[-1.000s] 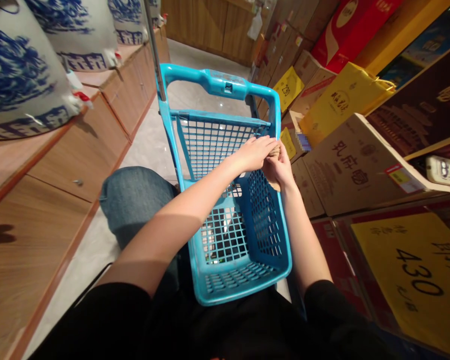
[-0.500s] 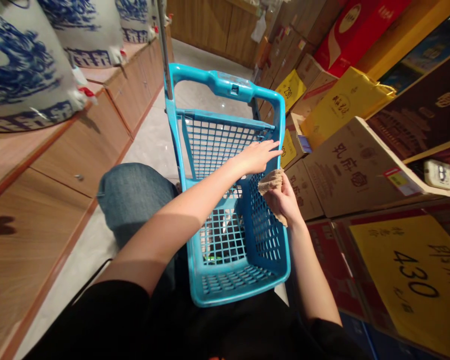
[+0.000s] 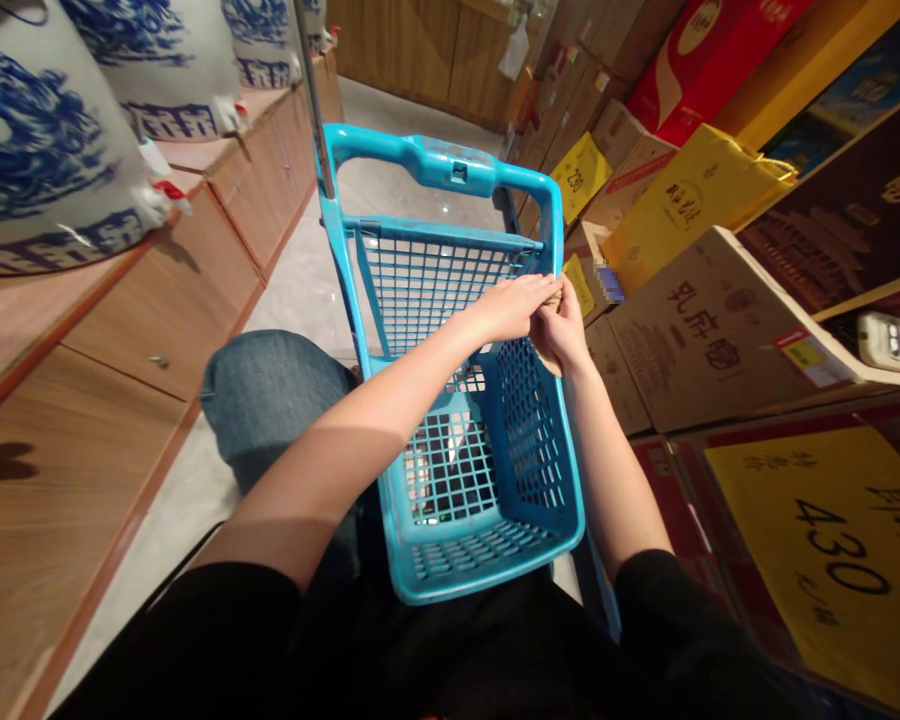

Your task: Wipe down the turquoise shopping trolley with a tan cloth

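Observation:
A blue plastic shopping basket with mesh walls and a raised handle frame is in front of my body, near my bent knee. My left hand reaches across it and lies on the right rim, fingers stretched toward the other hand. Beside it, my right hand is closed on a brown cloth at that same rim. Most of the cloth is hidden by the hands, whose fingertips meet there. Through the mesh bottom dark and white patches show.
Large blue-and-white ceramic jars with red taps stand on a wooden cabinet at left. Stacked cartons, a yellow bag and yellow price signs line the right. A metal pole rises by the basket's handle.
My right hand has moved up along the rim with the cloth and now meets my left hand. The left hand's fingers have come closer together. The basket has shifted slightly.

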Available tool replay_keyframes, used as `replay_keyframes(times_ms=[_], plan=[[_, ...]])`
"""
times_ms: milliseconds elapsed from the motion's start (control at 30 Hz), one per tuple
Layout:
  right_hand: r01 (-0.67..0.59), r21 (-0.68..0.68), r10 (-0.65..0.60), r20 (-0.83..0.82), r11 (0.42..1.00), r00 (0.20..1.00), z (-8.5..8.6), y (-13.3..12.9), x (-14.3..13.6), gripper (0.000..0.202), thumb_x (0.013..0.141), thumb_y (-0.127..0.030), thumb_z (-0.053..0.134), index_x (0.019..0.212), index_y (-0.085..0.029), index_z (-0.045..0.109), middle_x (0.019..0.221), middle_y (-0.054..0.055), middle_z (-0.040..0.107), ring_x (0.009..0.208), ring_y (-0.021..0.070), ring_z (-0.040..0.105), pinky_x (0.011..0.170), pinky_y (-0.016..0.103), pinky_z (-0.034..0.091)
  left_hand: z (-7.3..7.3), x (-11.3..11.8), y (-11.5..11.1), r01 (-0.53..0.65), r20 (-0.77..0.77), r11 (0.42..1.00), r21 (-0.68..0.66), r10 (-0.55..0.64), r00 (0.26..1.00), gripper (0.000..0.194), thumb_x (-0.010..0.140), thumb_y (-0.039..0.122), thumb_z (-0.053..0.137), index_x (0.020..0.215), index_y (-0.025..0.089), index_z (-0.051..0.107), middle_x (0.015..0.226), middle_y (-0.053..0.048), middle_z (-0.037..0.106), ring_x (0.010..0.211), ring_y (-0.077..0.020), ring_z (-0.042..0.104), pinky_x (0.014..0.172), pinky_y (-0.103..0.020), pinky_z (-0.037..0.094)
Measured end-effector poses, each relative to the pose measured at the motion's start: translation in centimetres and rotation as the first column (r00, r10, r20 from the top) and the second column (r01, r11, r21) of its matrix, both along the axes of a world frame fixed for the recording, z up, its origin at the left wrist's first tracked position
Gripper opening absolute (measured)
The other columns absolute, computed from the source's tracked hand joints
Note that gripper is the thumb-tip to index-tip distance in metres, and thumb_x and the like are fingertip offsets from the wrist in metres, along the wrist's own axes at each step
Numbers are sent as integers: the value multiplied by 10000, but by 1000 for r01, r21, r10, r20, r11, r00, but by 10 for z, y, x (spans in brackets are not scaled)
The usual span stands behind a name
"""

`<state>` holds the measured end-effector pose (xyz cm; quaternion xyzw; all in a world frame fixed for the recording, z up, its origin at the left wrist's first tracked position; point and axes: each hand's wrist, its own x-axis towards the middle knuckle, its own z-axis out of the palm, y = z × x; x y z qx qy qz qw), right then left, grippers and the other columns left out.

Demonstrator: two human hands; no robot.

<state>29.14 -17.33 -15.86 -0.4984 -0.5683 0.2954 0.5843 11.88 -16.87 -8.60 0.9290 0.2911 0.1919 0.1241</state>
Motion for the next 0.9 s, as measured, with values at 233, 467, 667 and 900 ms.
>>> replay_keyframes(times_ms=[233, 467, 667, 900], plan=[[-33, -74, 30, -45, 997, 999, -3, -28, 0, 701, 804, -226, 657, 1474, -337, 485, 1657, 31, 531, 1568, 207, 474, 1383, 513, 274, 3, -3, -6, 57, -64, 998, 8, -56, 996, 675, 1002, 86, 442, 1669, 188, 417, 1771, -103, 381, 1649, -276, 311, 1322, -513, 348], [-54, -135, 43, -82, 989, 996, -8, -73, -2, 757, 769, -262, 677, 1495, -349, 482, 1692, 35, 497, 1596, 237, 449, 1376, 522, 289, 2, -4, -12, 54, -54, 999, -9, -54, 997, 561, 1051, 136, 458, 1594, 257, 531, 1793, -94, 335, 1644, -283, 336, 1321, -529, 338], [-50, -165, 34, -102, 985, 994, -9, -82, -5, 716, 778, -273, 687, 1465, -376, 511, 1632, 32, 573, 1550, 260, 506, 1338, 550, 370, 3, -5, -10, 73, -39, 997, -14, -73, 997, 480, 1075, 222, 479, 1539, 270, 593, 1791, -89, 342, 1631, -272, 367, 1317, -499, 357], [-30, -90, 30, -5, 995, 1000, -9, -49, 4, 778, 824, -243, 662, 1560, -336, 427, 1734, 28, 437, 1628, 209, 395, 1404, 496, 230, 3, -3, -5, 50, -38, 999, 0, -50, 998, 566, 1034, 134, 448, 1593, 174, 530, 1763, -124, 393, 1630, -253, 364, 1335, -446, 333]])
